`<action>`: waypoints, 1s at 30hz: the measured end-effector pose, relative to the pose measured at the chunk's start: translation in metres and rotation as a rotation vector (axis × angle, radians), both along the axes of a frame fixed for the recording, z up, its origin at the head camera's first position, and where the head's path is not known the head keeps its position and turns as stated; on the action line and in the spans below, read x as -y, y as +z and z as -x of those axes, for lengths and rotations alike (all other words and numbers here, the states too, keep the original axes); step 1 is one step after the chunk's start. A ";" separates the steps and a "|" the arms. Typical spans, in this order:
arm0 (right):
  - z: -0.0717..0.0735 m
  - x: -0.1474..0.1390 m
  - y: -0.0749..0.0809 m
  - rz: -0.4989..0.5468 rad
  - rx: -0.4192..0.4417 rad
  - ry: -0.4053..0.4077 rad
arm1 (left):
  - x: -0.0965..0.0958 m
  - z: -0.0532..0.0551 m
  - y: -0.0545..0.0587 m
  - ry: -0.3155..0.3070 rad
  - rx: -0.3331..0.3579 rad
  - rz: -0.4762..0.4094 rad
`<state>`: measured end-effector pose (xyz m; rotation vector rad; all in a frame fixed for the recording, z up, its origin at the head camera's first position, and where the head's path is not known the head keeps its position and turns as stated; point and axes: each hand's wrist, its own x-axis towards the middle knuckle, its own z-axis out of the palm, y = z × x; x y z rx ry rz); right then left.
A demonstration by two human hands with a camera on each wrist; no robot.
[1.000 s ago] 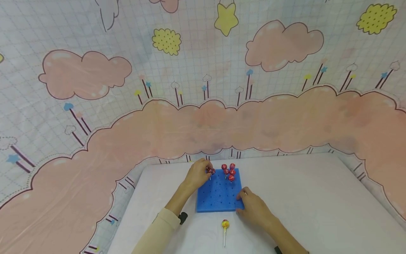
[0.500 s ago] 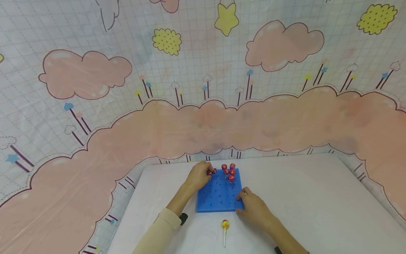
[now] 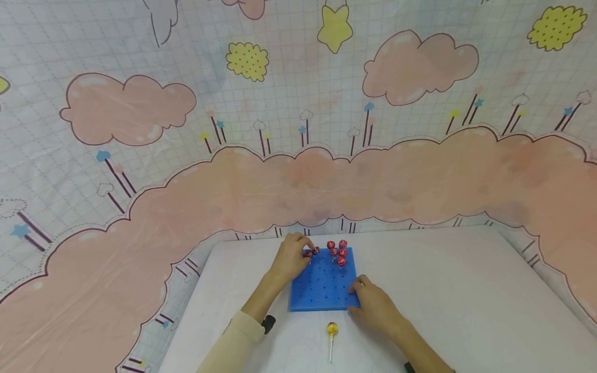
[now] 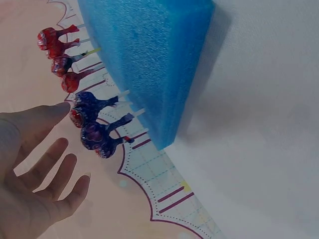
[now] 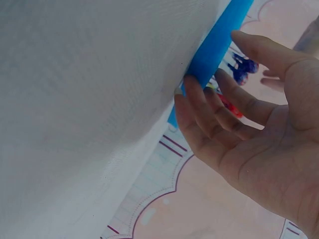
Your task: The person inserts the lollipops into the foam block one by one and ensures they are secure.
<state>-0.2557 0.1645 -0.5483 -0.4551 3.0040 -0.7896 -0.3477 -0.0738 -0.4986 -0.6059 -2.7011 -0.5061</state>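
Note:
A blue foam board (image 3: pixel 322 285) with rows of small holes lies on the table. Several purple-blue lollipops (image 4: pixel 94 134) stand by their sticks at its far left corner, partly hidden by my left hand (image 3: pixel 290 255) in the head view. That hand hovers beside them with its fingers spread; in the left wrist view the thumb tip is right at one candy head. Several red-wrapped lollipops (image 3: pixel 342 252) stand at the far right corner. My right hand (image 3: pixel 373 303) rests at the board's near right edge, its fingertips (image 5: pixel 192 82) against the side and its fingers loosely bent.
A yellow lollipop (image 3: pixel 332 329) lies on the white table (image 3: pixel 443 290) in front of the board, stick toward me. Behind the table hangs a cloth (image 3: pixel 289 181) printed with clouds and stars.
Near the left hand, a lollipop at the far left corner has shifted slightly and now stands apart from the fingers. The right hand and the board have stayed put.

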 end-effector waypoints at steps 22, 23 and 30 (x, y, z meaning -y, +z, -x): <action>0.001 -0.002 -0.001 0.000 -0.027 0.015 | -0.027 -0.075 0.015 -0.080 0.086 0.055; 0.000 -0.002 -0.001 0.001 -0.030 0.019 | -0.029 -0.079 0.013 -0.086 0.090 0.063; -0.002 -0.003 -0.001 0.022 -0.055 0.030 | -0.038 -0.097 -0.001 -0.137 0.156 0.146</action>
